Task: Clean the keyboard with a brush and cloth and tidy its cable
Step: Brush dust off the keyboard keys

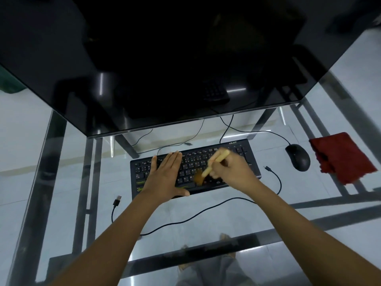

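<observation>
While the flat left hand pins the light, rigid keyboard, the right hand grips the brush mid-handle, bristles yielding softly.

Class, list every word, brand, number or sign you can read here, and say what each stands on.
"acer": brand mark, seen upside down, on the far right edge of the keyboard.
Key legends: too small and blurred to read.
Green markings at the keyboard's near left corner: blurred, unreadable.
Monitor, mouse, red cloth: no text shows.
</observation>
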A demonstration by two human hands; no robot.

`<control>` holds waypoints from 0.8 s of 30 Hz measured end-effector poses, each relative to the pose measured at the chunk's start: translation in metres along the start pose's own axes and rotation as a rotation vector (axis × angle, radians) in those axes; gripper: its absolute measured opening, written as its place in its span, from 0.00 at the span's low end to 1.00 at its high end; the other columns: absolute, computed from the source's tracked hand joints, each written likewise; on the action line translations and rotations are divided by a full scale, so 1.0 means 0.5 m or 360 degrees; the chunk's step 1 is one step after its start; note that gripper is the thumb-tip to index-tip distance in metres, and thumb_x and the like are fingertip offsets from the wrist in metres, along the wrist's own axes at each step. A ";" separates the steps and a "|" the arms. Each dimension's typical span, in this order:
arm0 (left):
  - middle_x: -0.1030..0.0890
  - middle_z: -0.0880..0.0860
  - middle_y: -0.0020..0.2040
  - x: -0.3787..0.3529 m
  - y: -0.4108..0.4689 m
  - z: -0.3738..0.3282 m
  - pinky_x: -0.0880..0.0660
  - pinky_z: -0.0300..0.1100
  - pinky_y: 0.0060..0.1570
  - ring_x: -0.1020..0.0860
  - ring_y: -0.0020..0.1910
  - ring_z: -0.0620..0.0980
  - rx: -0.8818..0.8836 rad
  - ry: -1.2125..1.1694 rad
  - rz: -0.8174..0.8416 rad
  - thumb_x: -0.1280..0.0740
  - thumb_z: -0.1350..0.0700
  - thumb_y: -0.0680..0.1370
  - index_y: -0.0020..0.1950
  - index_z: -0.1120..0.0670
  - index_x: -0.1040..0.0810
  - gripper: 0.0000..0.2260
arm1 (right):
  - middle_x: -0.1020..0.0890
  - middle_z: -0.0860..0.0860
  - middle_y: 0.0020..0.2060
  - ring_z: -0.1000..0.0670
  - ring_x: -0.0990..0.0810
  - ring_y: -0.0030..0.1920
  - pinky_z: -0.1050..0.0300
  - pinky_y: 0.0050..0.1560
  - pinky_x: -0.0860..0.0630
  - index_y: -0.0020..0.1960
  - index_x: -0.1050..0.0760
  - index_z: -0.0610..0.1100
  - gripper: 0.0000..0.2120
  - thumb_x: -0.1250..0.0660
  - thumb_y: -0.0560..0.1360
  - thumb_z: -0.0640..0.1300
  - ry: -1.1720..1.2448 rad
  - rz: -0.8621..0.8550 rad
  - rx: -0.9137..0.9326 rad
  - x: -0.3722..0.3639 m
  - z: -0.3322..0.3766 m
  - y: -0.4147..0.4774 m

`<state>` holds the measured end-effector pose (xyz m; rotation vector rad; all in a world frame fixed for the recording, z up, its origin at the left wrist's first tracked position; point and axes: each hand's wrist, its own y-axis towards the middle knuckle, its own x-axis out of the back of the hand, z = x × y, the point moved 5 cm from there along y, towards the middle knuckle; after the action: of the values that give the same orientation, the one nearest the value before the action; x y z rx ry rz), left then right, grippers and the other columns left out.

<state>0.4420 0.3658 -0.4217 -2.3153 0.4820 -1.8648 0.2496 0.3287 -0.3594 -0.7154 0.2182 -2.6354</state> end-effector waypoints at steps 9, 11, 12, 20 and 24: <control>0.60 0.52 0.79 0.010 0.020 -0.032 0.63 0.59 0.74 0.60 0.78 0.50 0.0060 -0.0003 0.0061 0.24 0.40 0.65 0.78 0.54 0.64 0.59 | 0.15 0.46 0.41 0.49 0.14 0.43 0.51 0.51 0.18 0.47 0.23 0.40 0.02 0.34 0.78 0.38 0.0392 -0.0074 -0.0165 0.039 -0.013 0.054; 0.65 0.52 0.79 0.011 0.027 -0.044 0.65 0.58 0.74 0.64 0.77 0.50 0.0032 -0.0036 0.0089 0.25 0.38 0.66 0.78 0.54 0.66 0.59 | 0.15 0.50 0.40 0.49 0.15 0.44 0.50 0.52 0.18 0.47 0.24 0.44 0.02 0.34 0.78 0.40 0.0204 -0.0039 -0.0186 0.037 -0.031 0.060; 0.66 0.51 0.78 0.011 0.031 -0.048 0.66 0.57 0.73 0.66 0.77 0.49 0.0034 -0.0087 0.0106 0.26 0.36 0.66 0.78 0.54 0.66 0.59 | 0.16 0.52 0.39 0.49 0.16 0.43 0.50 0.52 0.19 0.46 0.24 0.46 0.03 0.35 0.79 0.41 0.0106 -0.0233 -0.0141 0.053 -0.032 0.062; 0.67 0.50 0.78 -0.001 0.077 -0.124 0.66 0.57 0.73 0.68 0.76 0.47 0.0021 -0.0198 0.0065 0.29 0.34 0.67 0.78 0.54 0.66 0.57 | 0.16 0.47 0.40 0.48 0.16 0.42 0.54 0.48 0.19 0.45 0.24 0.43 0.04 0.36 0.78 0.38 0.0022 -0.0381 -0.0083 0.114 -0.055 0.070; 0.68 0.50 0.77 0.005 0.096 -0.156 0.65 0.57 0.74 0.68 0.76 0.47 -0.0037 -0.0189 -0.0007 0.29 0.33 0.67 0.78 0.53 0.67 0.57 | 0.14 0.45 0.38 0.47 0.15 0.39 0.51 0.48 0.17 0.46 0.24 0.41 0.04 0.37 0.78 0.38 0.0121 -0.0255 -0.0133 0.154 -0.074 0.063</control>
<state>0.3589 0.3272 -0.4158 -2.4268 0.4864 -1.7197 0.1802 0.2698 -0.3640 -0.6860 0.3057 -2.8238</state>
